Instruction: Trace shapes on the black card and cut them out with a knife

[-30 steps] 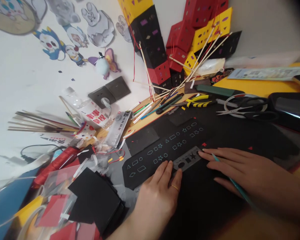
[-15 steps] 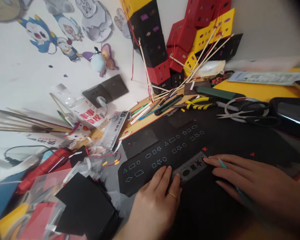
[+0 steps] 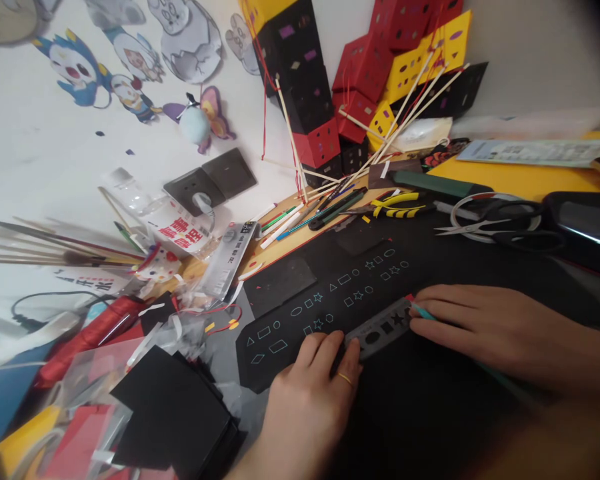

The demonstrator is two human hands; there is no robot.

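A grey stencil ruler (image 3: 380, 338) with cut-out shapes lies on a black paper sheet (image 3: 290, 370), below rows of outlined stars, squares, circles and other shapes. My left hand (image 3: 313, 393), a ring on one finger, rests with fingers laid out on the paper and the ruler's left end. At the ruler's right end, my right hand (image 3: 485, 327) is closed round a teal pencil (image 3: 424, 311). The pencil slants under the hand, its tip beside the ruler. A small red scrap (image 3: 410, 298) shows just above the fingertips.
Scissors (image 3: 500, 230), yellow-black pliers (image 3: 397, 203) and a green-handled tool (image 3: 440, 185) lie beyond the paper. Black card (image 3: 175, 407) is stacked at left among plastic bags. A bottle (image 3: 167, 220) and red, black and yellow paper boxes (image 3: 300, 73) stand by the wall.
My right hand has shifted left and slightly up, bringing the pencil tip close to the ruler. The ruler's right end has tilted up a little. My left hand has barely moved.
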